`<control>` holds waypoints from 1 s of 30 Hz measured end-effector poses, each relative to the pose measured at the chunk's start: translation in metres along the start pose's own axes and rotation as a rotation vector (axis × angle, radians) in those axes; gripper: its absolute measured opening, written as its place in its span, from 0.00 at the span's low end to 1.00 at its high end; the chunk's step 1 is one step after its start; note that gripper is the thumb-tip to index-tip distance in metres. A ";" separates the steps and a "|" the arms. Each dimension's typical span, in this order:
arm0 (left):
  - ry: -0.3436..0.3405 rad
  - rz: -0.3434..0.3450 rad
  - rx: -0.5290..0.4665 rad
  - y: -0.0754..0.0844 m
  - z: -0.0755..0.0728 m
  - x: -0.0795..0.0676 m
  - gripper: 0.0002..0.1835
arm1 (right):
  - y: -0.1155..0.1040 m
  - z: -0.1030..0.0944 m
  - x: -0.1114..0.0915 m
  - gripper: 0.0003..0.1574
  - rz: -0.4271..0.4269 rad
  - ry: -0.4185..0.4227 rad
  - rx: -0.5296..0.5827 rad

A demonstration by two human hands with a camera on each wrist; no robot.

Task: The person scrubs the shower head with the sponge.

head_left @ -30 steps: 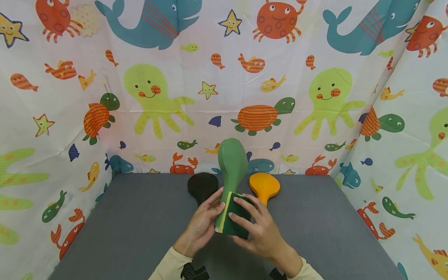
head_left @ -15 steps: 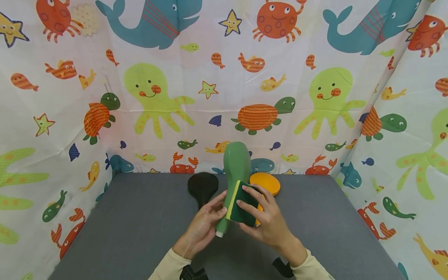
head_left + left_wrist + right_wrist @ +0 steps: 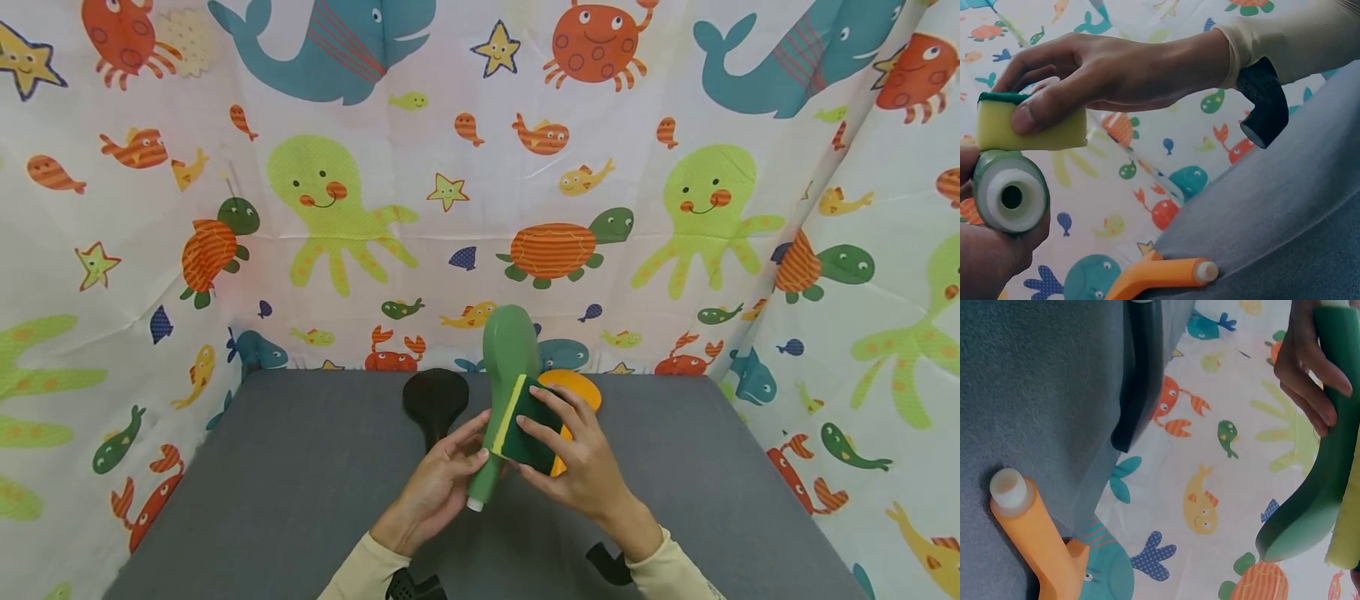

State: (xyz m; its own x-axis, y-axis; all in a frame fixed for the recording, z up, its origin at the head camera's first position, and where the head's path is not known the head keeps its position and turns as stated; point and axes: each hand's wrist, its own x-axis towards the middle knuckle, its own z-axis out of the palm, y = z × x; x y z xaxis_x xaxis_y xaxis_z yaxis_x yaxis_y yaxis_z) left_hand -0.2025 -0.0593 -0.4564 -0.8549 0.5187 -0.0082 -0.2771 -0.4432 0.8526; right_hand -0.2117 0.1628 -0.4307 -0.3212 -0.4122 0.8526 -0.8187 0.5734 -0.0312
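My left hand holds a green hand-held shower head by its handle, head up and tilted slightly right. The hollow white end of the handle points at the left wrist camera. In my right hand is a sponge, yellow with a dark green scouring layer. Thumb and fingers pinch it, and its yellow side lies against the green handle. The right wrist view shows the green shower head beside the sponge's yellow part, both cut off by the frame.
On the grey table, a black shower head lies behind my left hand. An orange shower head lies behind my right hand, partly covered by it. A curtain printed with sea animals surrounds the table at back and sides.
The sponge has moved up and right along the green handle, uncovering its white end. The shower head has shifted slightly right and down. My left hand keeps its hold.
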 end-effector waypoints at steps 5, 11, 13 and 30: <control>0.051 0.005 0.042 0.000 0.002 0.003 0.31 | -0.007 0.003 -0.004 0.28 -0.017 -0.002 0.002; 0.070 0.010 0.072 0.002 0.004 0.003 0.29 | -0.015 0.005 -0.008 0.27 -0.034 -0.001 0.005; 0.070 0.013 0.078 0.003 0.004 0.003 0.29 | -0.018 0.005 -0.009 0.27 -0.033 -0.004 -0.001; 0.031 0.021 0.062 0.007 0.003 0.001 0.33 | -0.037 0.006 -0.024 0.28 -0.082 -0.062 -0.030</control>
State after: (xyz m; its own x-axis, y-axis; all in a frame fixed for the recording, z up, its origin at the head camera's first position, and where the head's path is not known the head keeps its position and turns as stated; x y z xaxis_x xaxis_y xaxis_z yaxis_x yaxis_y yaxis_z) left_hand -0.2043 -0.0597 -0.4486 -0.8738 0.4863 -0.0052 -0.2319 -0.4073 0.8834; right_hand -0.1765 0.1471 -0.4535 -0.2836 -0.5013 0.8175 -0.8291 0.5565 0.0536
